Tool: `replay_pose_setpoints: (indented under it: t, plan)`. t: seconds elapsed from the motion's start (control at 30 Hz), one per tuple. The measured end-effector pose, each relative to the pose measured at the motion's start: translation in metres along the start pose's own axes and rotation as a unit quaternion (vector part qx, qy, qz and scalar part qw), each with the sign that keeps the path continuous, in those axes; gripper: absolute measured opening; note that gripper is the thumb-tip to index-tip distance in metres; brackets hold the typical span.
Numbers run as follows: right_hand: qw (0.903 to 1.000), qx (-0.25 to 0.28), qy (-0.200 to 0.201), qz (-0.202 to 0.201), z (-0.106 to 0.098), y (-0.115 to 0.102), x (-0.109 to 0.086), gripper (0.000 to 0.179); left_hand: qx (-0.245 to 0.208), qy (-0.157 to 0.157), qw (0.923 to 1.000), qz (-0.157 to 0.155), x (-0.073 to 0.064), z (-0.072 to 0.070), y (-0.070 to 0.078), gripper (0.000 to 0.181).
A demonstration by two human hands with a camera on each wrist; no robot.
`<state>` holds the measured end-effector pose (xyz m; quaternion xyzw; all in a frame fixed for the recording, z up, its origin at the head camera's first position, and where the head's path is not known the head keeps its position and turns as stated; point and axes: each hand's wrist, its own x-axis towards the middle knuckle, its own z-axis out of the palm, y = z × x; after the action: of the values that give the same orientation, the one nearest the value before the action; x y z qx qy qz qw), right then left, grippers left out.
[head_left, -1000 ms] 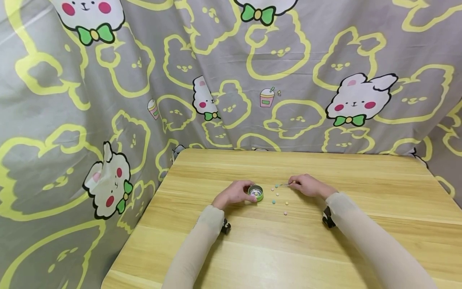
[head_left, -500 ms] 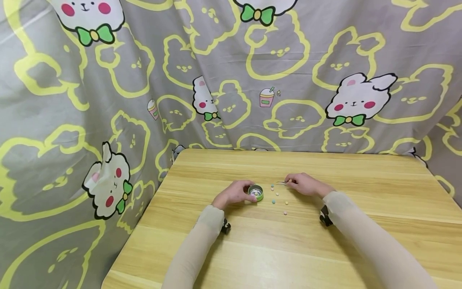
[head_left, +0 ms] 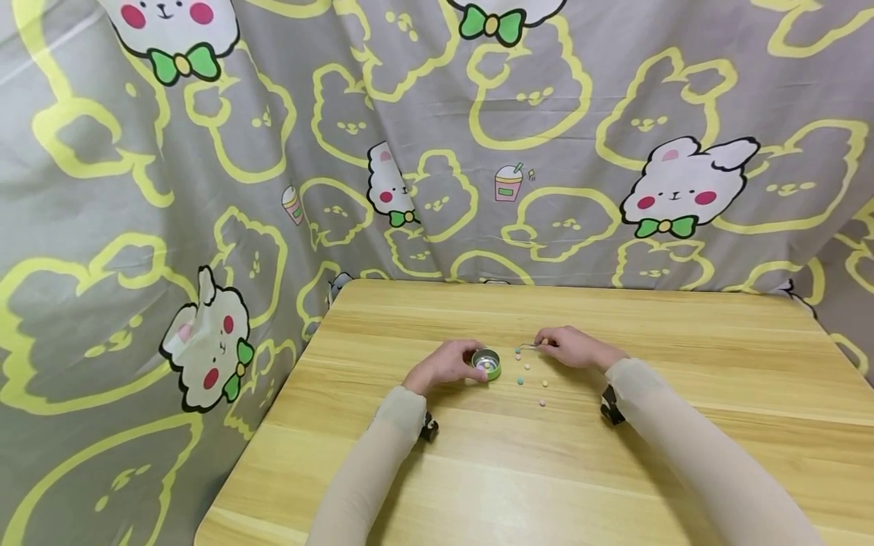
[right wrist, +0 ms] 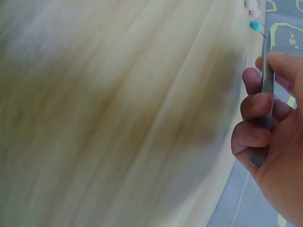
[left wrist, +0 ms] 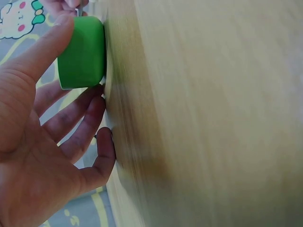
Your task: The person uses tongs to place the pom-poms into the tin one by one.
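The green tin (left wrist: 85,54) stands on the counter (head_left: 478,478), and the left hand (head_left: 447,362) has its fingers curved around it. Right of the tin, the right hand (head_left: 573,347) grips a slim metal tool (right wrist: 268,90) with curled fingers, tip near a blue-green bead (right wrist: 255,25). A pink bead (head_left: 542,403) lies also right of the tin.

We see smooth wood-grain worktop (head_left: 478,485), softly glossy near | matt, creased cloth backdrop (head_left: 437,114), far and left | smooth container (left wrist: 83,52), shiny metallic inside | smooth metal tool (right wrist: 268,87), right

Open green tin (left wrist: 82,54), metal tweezers (right wrist: 267,85), scattered balls (head_left: 520,381)
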<state>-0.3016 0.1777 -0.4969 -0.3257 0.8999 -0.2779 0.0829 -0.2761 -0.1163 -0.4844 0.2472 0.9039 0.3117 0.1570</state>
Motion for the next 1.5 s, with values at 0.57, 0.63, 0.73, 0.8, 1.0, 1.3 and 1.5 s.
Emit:
replay_pose_setpoints:
  t: [0.57, 0.63, 0.73, 0.8, 1.0, 1.3, 1.5]
  plan:
    - [0.9999, -0.012, -0.007, 0.001, 0.001, 0.002, -0.003, 0.015, -0.009, -0.002, 0.9999, 0.006, 0.001, 0.002, 0.0, 0.054]
    - [0.9999, -0.012, -0.004, -0.002, 0.001, 0.002, -0.003, 0.015, -0.007, -0.001, 0.9999, 0.008, 0.001, 0.002, -0.001, 0.054]
    - [0.9999, -0.013, 0.002, -0.006, -0.001, 0.003, -0.003, 0.015, -0.002, -0.001, 1.0, 0.005, 0.001, 0.001, -0.001, 0.055]
    - [0.9999, -0.013, 0.006, -0.005, -0.002, 0.003, -0.004, 0.015, -0.002, -0.002, 1.0, 0.002, 0.001, 0.001, -0.002, 0.055]
    - [0.9998, -0.012, 0.012, 0.003, -0.006, -0.002, -0.008, 0.015, -0.006, -0.003, 1.0, 0.001, 0.0, -0.001, -0.002, 0.054]
    - [0.9995, -0.007, 0.018, -0.025, -0.013, -0.014, -0.011, 0.017, 0.0, -0.001, 1.0, 0.0, 0.0, -0.001, -0.002, 0.053]
    - [0.9991, -0.009, 0.014, -0.038, -0.015, -0.024, -0.01, 0.019, 0.002, -0.003, 1.0, 0.001, 0.0, 0.0, -0.002, 0.052]
